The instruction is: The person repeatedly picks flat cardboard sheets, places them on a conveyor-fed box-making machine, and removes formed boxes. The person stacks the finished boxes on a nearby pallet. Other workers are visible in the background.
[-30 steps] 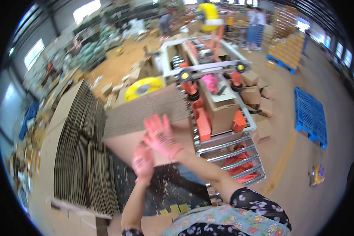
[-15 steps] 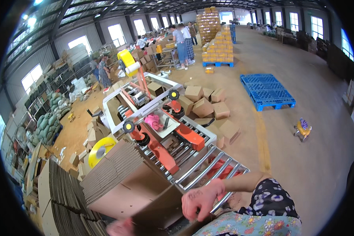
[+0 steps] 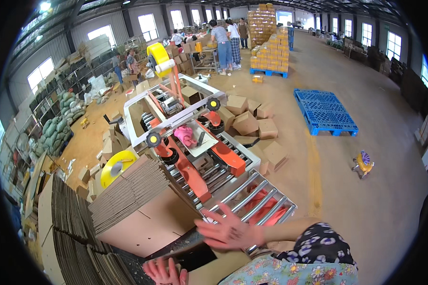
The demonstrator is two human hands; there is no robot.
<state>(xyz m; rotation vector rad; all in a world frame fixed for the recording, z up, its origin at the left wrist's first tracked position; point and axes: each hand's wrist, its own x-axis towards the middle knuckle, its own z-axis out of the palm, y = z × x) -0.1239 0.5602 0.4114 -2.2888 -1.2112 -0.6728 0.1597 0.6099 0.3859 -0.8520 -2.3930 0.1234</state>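
Observation:
A brown cardboard carton (image 3: 219, 269) lies low in front of me, against my floral apron, with a dark gap at its upper left. Over its far side, by the near end of the roller conveyor (image 3: 238, 194), my right hand (image 3: 230, 231) is open with fingers spread. My left hand (image 3: 164, 272) is at the carton's left side, fingers apart and pointing upward; its lower part is cut off by the picture edge. Close beyond the hands leans a thick stack of flattened cartons (image 3: 142, 223). More folded cardboard (image 3: 76, 232) stands to its left.
A carton-taping machine (image 3: 190, 175) with red side belts stands ahead, a yellow tape roll (image 3: 160, 60) above it. Another roll (image 3: 117, 169) sits left of it. Loose boxes (image 3: 246, 123) lie at its right. A blue pallet (image 3: 325, 111) and a small yellow wheeled object (image 3: 364, 165) are on the floor.
My right hand has let go of the cardboard, moved left and spread its fingers. The left hand, blurred before, has moved slightly right and shows clearly. A dark gap now shows between them.

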